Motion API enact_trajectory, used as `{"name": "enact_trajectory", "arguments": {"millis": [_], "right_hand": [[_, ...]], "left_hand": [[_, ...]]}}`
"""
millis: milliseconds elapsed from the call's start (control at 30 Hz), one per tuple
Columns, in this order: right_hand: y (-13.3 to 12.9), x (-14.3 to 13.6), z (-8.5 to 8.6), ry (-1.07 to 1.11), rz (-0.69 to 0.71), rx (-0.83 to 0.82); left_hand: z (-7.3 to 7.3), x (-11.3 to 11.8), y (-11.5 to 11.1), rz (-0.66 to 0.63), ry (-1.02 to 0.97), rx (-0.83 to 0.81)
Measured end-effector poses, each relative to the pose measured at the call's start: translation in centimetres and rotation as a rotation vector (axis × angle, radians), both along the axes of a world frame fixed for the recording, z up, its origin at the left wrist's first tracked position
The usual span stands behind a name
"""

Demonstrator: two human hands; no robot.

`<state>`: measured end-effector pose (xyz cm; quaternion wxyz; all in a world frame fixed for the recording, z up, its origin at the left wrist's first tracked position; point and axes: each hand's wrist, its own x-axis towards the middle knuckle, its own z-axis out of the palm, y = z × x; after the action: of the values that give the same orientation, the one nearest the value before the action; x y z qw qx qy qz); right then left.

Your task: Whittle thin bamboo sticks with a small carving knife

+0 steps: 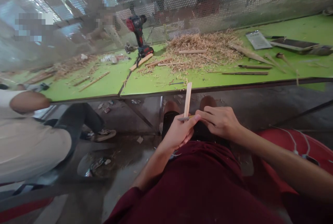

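My left hand [182,132] is closed around the lower end of a pale wooden strip [187,99], which stands nearly upright above my lap. Across the strip, just over my left fingers, lies the thin grey blade of a knife [184,118]. A bit of yellow shows where the blade meets my left thumb. My right hand [221,121] is closed at the knife's other end, its fingertips meeting the left thumb; the handle is mostly hidden in the fingers.
Beyond my knees runs a green table [156,86] with a heap of wood shavings [208,43], a cordless drill [139,34], a phone [293,43] and thin sticks [244,73]. Perforated metal mesh [177,5] rises behind it. A person [31,144] sits at left; a red stool [281,147] stands at right.
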<state>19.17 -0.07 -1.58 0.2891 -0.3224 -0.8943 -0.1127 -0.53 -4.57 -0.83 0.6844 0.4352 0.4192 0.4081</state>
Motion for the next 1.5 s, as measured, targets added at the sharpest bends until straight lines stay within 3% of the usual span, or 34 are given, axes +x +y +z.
{"name": "enact_trajectory", "arguments": {"millis": [100,233,367,467,633,733,900,967,1100,1167,1300,1333,1400,1500], "right_hand": [[2.0,1.4,0.5,0.054,-0.096,0.023],[7.2,4.4,2.2,0.097,-0.245,-0.061],[11.1,7.3,3.9,0.383,-0.477,-0.112],[9.6,6.9,3.7,0.603,-0.356,-0.369],[2.4,2.3,0.8,0.987,0.044,-1.067],[-0.4,-0.1,-0.6,1.178,0.167,-1.342],[-2.2,-2.9,-1.6,1.373,0.220,-1.490],[-2.6,-3.6,-1.8,1.391,0.220,-1.500],[-2.6,-4.3,-1.5,1.361,0.168,-1.479],[-2.4,-4.4,-1.2,1.288,0.138,-1.478],[-1.7,-4.0,-0.8,1.166,0.104,-1.510],[-1.5,-3.8,-0.8,1.128,0.120,-1.535],[-1.1,-3.5,-0.6,1.025,0.186,-1.590],[-0.7,-3.3,-0.4,0.838,0.309,-1.673]], "left_hand": [[-0.2,0.2,-0.2,-0.093,-0.001,-0.034],[-0.5,0.3,-1.0,-0.141,-0.018,-0.068],[-0.6,0.0,-1.8,-0.274,-0.085,-0.050],[-0.6,0.0,-1.6,-0.218,-0.165,-0.024],[-1.2,0.6,-0.4,-0.147,-0.303,0.030],[-2.4,1.1,0.1,-0.112,-0.371,0.059],[-4.1,1.2,0.6,-0.020,-0.379,0.138],[-4.5,1.0,0.6,-0.098,-0.424,0.148],[-5.0,1.0,0.3,-0.375,-0.517,0.055],[-5.1,0.8,0.1,-0.396,-0.458,0.016],[-4.2,-1.0,1.0,-0.204,-0.029,0.165],[-3.8,-1.7,1.4,-0.087,0.040,0.237],[-3.1,-3.0,2.3,0.123,0.046,0.270],[-2.6,-4.1,3.3,0.197,0.049,0.273]]}}
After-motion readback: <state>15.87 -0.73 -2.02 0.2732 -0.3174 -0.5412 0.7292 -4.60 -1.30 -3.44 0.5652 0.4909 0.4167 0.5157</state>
